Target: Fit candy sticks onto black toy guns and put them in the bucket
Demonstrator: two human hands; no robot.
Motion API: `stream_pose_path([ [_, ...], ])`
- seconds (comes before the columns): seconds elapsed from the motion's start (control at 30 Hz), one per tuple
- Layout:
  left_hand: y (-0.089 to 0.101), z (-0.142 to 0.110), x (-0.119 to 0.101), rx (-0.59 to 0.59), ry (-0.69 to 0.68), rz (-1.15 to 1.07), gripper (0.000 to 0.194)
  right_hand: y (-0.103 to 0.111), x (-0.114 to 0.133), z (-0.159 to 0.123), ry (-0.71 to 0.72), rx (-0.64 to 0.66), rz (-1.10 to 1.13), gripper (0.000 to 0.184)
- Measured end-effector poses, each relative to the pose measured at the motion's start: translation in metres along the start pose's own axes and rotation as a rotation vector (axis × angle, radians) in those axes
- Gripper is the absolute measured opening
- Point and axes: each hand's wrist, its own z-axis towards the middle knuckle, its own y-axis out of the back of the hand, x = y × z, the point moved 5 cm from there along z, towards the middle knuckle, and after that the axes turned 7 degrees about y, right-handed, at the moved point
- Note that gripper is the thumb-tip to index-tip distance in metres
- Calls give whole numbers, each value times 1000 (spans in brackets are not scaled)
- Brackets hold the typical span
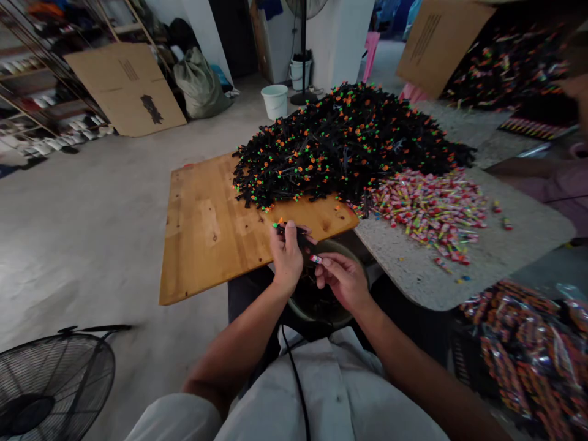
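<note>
My left hand (pixel 288 257) is wrapped round a black plastic toy (pixel 302 237) with orange and green ends, held just over the near edge of the wooden board. Between the thumb and fingers of my right hand (pixel 343 278) is a small red-and-white wrapped tube (pixel 316 259), its end close to the toy. I cannot tell whether the two touch. Below both hands stands a round bin (pixel 342 315) with dark contents. A big pile of similar black toys (pixel 340 144) covers the back of the board (pixel 206 226). Many small wrapped tubes (pixel 432 205) lie heaped to the right.
The tubes rest on a speckled stone-like tabletop (pixel 519 245). Bagged orange and black goods (pixel 528 361) are at lower right, a black fan (pixel 50 386) at lower left. Behind stand a white bucket (pixel 274 103) and cardboard boxes. Another person's arm (pixel 519 168) shows at the right.
</note>
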Motion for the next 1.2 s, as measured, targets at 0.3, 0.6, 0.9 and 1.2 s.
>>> stream_pose_path([
  [0.3, 0, 3, 4, -7, -31, 51, 40, 6, -3, -2, -16, -171, 33, 37],
  [0.6, -3, 0, 11, 40, 24, 88, 35, 6, -5, -11, -79, -334, 29, 35],
  [0.9, -4, -6, 22, -46, 47, 88, 38, 9, 5, -8, 53, -396, -59, 34],
  [1.2, 20, 5, 49, 22, 122, 76, 46, 36, 6, 0, 13, -276, -209, 40],
])
